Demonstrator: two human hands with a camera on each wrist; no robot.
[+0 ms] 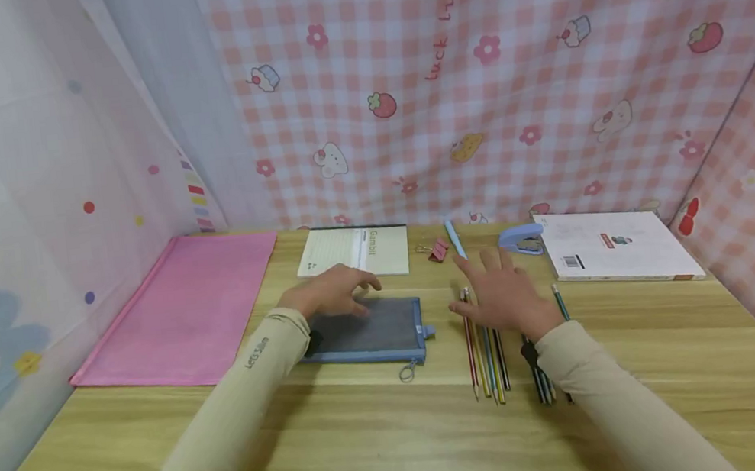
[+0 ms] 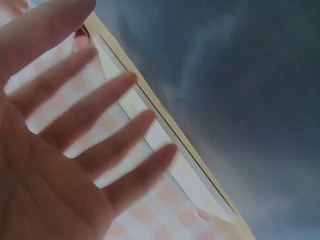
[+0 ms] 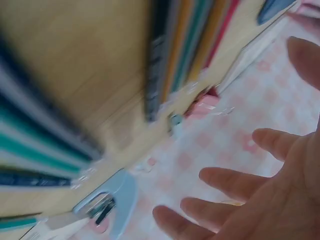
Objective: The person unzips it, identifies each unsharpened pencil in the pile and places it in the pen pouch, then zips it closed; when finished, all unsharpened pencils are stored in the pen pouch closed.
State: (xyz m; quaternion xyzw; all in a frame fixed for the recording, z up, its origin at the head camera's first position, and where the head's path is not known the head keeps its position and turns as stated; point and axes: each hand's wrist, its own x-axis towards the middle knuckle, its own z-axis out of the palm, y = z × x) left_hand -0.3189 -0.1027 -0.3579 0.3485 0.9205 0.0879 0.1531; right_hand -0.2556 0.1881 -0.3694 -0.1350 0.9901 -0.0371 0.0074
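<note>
We are seeing the left hand hovering over the grey mesh pouch, fingers spreading apart; the pouch is lying flat left of the pencils, and we are not managing to tell whether anything is inside. The right hand is fanning its fingers wide above the pencils, hiding some upper ends. We are reading "Gambit" on the notepad, "Luck Life" on the curtain and "Let's" on the left sleeve. The white book is showing a barcode; its small print is escaping us.
</note>
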